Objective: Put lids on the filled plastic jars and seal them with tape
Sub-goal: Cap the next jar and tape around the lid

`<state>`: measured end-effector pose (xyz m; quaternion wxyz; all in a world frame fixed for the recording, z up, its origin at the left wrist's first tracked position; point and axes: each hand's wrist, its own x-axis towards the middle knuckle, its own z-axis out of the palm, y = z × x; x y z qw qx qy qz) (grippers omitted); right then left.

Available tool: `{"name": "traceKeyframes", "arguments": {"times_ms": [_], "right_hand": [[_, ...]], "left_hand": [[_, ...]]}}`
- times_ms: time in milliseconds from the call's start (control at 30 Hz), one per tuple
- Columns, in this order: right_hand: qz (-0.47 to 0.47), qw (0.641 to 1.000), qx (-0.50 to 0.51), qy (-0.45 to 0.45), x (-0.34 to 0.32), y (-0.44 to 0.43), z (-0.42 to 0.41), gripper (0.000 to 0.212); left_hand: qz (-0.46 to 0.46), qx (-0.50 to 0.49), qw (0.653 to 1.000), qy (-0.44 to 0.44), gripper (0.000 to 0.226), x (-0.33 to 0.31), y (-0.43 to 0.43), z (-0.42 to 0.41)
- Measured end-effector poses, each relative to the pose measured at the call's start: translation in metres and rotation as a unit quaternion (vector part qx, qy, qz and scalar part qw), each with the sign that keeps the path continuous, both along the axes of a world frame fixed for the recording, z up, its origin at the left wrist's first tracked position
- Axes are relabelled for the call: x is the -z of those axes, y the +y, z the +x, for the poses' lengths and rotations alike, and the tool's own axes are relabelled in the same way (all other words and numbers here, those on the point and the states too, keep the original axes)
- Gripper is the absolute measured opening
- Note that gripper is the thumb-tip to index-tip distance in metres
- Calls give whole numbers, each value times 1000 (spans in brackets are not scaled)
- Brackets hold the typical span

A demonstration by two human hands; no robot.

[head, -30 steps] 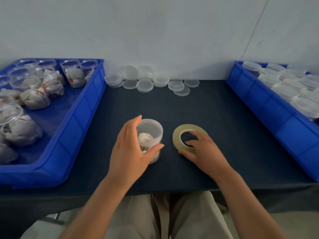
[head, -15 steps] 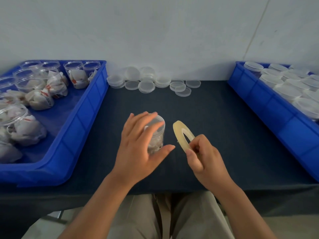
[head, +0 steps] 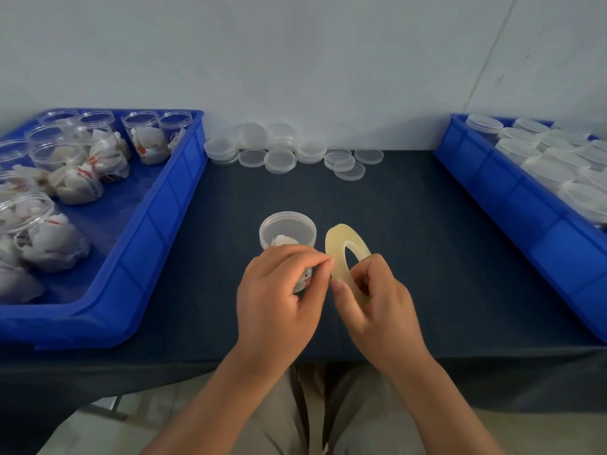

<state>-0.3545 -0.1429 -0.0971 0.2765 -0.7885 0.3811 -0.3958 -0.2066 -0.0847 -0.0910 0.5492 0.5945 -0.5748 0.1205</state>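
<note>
A clear plastic jar (head: 287,228) with a lid on it and a white packet inside stands mid-table. Just in front of it, my left hand (head: 279,297) has its fingers curled, thumb and forefinger pinching at the edge of the tape roll (head: 338,244). My right hand (head: 371,300) grips that yellowish roll, which is tilted on edge to the right of the jar. The lower part of the jar is hidden behind my left hand.
A blue bin (head: 157,218) on the left holds several open filled jars. A blue bin (head: 512,198) on the right holds several lidded jars. Loose clear lids (head: 279,156) lie along the wall at the back of the dark table (head: 410,231).
My right hand has lifted the tape roll off the table and tilted it upright. My left hand has let go of the jar and moved to the roll's edge.
</note>
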Motion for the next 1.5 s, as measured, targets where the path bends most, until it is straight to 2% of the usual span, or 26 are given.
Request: {"name": "traceKeyframes", "arguments": {"times_ms": [67, 133, 200, 267, 367, 467, 567, 667, 867, 967, 1133, 1200, 1267, 1400, 1500], "right_hand": [[-6, 1000, -11, 10, -1, 0, 1, 55], [4, 998, -22, 53, -1, -4, -2, 65], [-9, 989, -30, 144, 3, -12, -9, 61], [31, 979, -45, 196, 9, -19, -19, 50], [76, 979, -48, 181, 14, -18, -27, 42], [80, 988, -62, 114, 9, -11, -23, 46], [71, 992, -69, 72, 1, -4, -17, 51], [53, 993, -68, 80, -2, 1, -14, 40], [11, 991, -69, 112, -6, 8, -11, 50], [34, 991, -86, 96, -7, 9, -11, 48], [72, 984, -140, 83, -9, 6, -11, 42], [68, 983, -144, 88, -11, 2, -11, 47], [61, 985, -135, 89, -16, -3, -12, 47], [29, 984, -154, 88, -30, -11, -12, 26], [0, 983, -149, 108, -36, -13, -10, 27]], "left_hand": [[-1, 15, 1000, 1, 10, 0, 4, -3], [-7, 16, 998, 57, 10, -3, 10, -4], [-23, -21, 984, 173, 9, -14, 16, 4], [-32, -60, 974, 214, 9, -23, 18, 23], [47, -27, 989, 140, 10, -22, 18, 41], [185, 47, 980, 57, 32, -5, 16, 26], [222, 76, 970, 63, 51, 4, 13, 4], [211, 85, 965, 128, 53, 1, 8, -7], [140, 66, 967, 203, 20, -7, 4, -11], [109, 58, 980, 153, 7, -7, 3, -12], [60, -1, 998, -11, 13, -5, 8, -8], [26, 0, 998, -52, 15, -8, 10, -4], [10, 4, 1000, -27, 20, -9, 11, -2], [16, -13, 996, 87, 21, -9, 9, 0], [-5, 7, 996, 88, 10, -4, 5, 5]]}}
